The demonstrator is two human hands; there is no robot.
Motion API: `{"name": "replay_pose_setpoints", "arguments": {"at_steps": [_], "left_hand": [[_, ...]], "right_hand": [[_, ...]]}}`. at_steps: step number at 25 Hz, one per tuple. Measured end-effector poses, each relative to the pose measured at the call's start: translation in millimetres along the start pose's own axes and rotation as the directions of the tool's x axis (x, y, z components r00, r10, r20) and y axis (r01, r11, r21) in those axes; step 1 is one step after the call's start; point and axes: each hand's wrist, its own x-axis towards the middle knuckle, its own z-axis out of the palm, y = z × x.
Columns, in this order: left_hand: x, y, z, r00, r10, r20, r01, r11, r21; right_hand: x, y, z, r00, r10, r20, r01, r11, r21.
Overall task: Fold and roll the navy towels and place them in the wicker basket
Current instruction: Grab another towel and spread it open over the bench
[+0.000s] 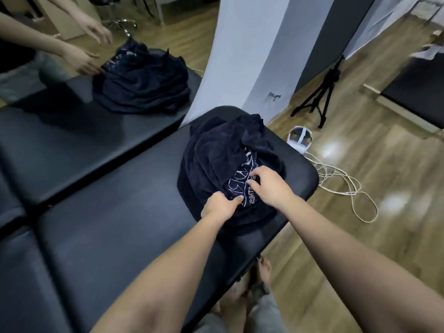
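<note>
Left hand [219, 206] and right hand [269, 185], arms outstretched, pinch the heaped navy towels [216, 159].

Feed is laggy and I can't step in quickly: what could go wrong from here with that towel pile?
The navy towels lie in one crumpled heap near the black table end, so pulling one out could drag others off the edge. Both hands, left hand and right hand, pinch bunched cloth, so a clean fold may start badly. No wicker basket is in view.
</note>
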Motion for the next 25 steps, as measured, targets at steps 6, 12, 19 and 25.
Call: {"name": "replay_pose_setpoints", "arguments": {"at_steps": [6,12,19,25], "left_hand": [[43,17,35,0.952,-0.267,-0.151,0.215,0.931,-0.294],[35,33,15,0.862,-0.327,-0.387,0.06,0.824,-0.563],[4,71,-94,0.711,-0.481,-0.513,-0.25,0.509,-0.824],[-73,4,-178,0.847,0.048,-0.529,-0.056,0.998,0.001]], "right_hand": [[92,20,-13,0.946,-0.258,0.197,0.324,0.728,-0.604],[125,33,-28,0.885,-0.423,0.196,0.45,0.666,-0.595],[133,-58,-66,0.833,-0.546,0.087,0.509,0.819,0.266],[112,-124,-73,0.625,-0.722,0.298,0.723,0.679,0.129]]}}
